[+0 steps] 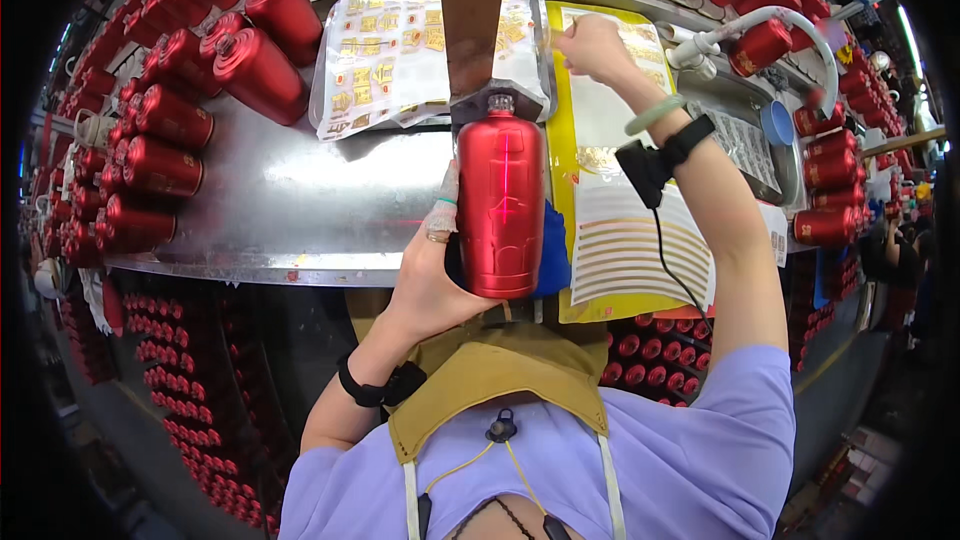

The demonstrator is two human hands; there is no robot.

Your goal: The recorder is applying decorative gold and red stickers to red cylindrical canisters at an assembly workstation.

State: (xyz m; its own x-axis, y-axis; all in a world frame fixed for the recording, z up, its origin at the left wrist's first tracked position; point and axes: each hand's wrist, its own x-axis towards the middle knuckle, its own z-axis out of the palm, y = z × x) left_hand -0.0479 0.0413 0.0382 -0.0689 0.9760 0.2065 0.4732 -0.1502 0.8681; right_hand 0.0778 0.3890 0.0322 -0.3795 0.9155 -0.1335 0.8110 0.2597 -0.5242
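Note:
My left hand (425,280) is wrapped round the lower left side of a glossy red bottle (490,210). The bottle's bare neck points away from me, and a thin bright pink line runs down its front with a short cross mark. White wrapping covers one of this hand's fingers. Over the far part of a yellow board (562,280), my right hand (597,48) is closed with its fingertips pinched together; whatever they hold is too small to make out. Beneath and nearer on that board lie pale decal sheets (640,240), one with curved gold strips.
A brown upright post (473,10) stands just beyond the bottle. Behind it, a tray holds a wet sheet of gold decals (385,35). Red bottles crowd the metal table (300,180) at left. At right are a white curved pipe (760,15), a basin and a blue bowl (776,124).

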